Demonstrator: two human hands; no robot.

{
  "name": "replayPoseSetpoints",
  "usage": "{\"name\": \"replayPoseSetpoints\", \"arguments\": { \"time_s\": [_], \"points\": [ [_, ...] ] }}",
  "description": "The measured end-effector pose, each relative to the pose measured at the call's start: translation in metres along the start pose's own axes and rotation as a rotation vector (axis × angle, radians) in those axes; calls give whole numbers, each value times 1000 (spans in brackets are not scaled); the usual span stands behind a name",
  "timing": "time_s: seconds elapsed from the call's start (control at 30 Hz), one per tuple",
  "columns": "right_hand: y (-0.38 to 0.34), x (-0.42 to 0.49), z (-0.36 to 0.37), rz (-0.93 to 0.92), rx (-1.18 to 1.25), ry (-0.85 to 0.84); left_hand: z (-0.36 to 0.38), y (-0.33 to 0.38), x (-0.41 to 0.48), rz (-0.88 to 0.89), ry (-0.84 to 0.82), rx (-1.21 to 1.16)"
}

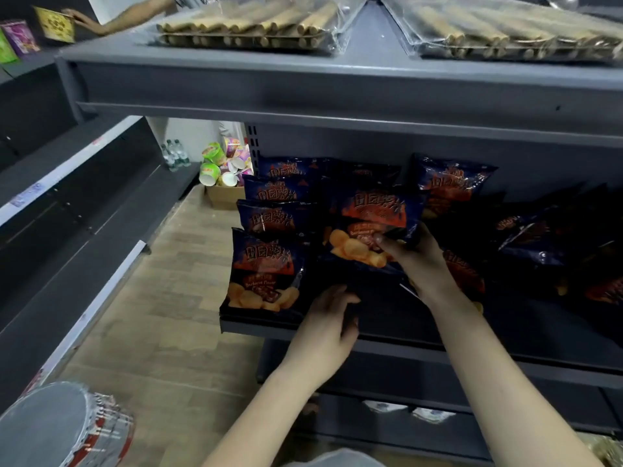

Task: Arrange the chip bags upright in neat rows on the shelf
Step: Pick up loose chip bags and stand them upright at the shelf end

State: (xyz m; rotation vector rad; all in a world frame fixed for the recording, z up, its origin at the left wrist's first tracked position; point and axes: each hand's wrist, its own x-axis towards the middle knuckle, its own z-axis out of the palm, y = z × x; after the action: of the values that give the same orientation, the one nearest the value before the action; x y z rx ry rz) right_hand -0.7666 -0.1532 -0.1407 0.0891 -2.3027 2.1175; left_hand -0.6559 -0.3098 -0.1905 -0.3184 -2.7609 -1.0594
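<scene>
Dark blue chip bags with orange print fill the middle shelf (256, 326). A row of them stands upright at the shelf's left end, the front one (264, 269) at the edge. My right hand (416, 261) grips the lower right part of one chip bag (374, 227) and holds it upright beside that row. My left hand (332, 318) sits at the shelf's front edge under that bag, fingers curled against its dark bottom. Another bag (450, 182) leans at the back, and several more (536, 237) lie jumbled to the right.
The shelf above (337, 85) overhangs and carries clear packs of wafer rolls (249, 28). Another person's hand (86, 21) holds a yellow pack at top left. A cardboard box of cup noodles (224, 170) stands on the wooden floor. Dark shelving (77, 197) lines the left.
</scene>
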Motion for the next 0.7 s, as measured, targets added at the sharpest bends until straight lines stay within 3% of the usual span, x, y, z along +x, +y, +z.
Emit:
{"name": "replayPoseSetpoints", "arguments": {
  "time_s": [0.27, 0.53, 0.7],
  "points": [
    [16, 5, 36, 26, -226, 42, 24, -7, 1, 81, -27, 233],
    [37, 3, 21, 148, -256, 49, 24, -10, 2, 65, -50, 203],
    [41, 2, 18, 129, -305, 63, 25, -12, 2, 58, -68, 207]
  ]
}}
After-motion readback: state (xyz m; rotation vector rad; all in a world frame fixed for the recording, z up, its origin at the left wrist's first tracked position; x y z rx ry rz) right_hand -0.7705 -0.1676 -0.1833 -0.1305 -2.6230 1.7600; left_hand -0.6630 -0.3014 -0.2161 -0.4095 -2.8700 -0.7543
